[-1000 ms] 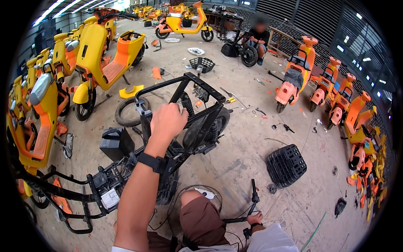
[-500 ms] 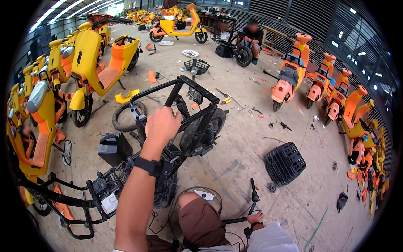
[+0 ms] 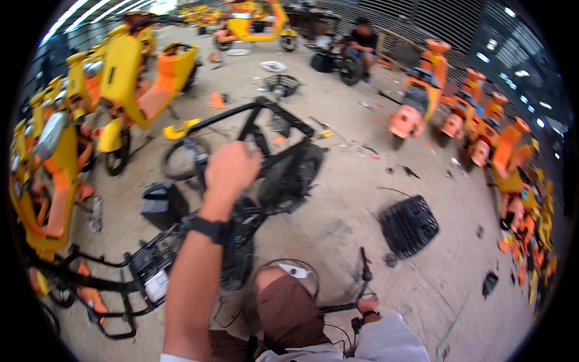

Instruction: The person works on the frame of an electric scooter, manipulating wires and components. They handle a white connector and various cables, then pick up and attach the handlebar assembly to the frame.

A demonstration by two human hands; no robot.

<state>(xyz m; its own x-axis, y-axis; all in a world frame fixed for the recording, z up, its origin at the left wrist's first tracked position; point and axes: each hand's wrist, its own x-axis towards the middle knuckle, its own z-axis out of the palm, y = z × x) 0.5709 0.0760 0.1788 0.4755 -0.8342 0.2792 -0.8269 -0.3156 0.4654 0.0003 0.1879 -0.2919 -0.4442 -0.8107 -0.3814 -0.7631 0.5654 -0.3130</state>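
Left hand [image 3: 234, 172], centre: fingers bent over the black frame [image 3: 286, 116]; grip hidden, cannot tell. Right hand [image 3: 367, 304], lower right of centre: at the handlebar [image 3: 365, 268], grip too blurred to confirm.

— Readable text, numbers or signs in the head view?

— None; too blurred or too small throughout.

— Closest in look to a label?

— White rectangular patch [image 3: 157, 286], on the dark boxy unit [image 3: 146, 264] set between the rails of the black frame [image 3: 90, 281], at the unit's near edge. Too blurred for reading; impossible to tell as printed or plain.

— Further markings?

— Narrow dark mark [image 3: 112, 75], slightly tilted, on the front panel of the large yellow scooter [image 3: 128, 65], nearer the panel's left edge. Too coarse for telling lettering from a slot.
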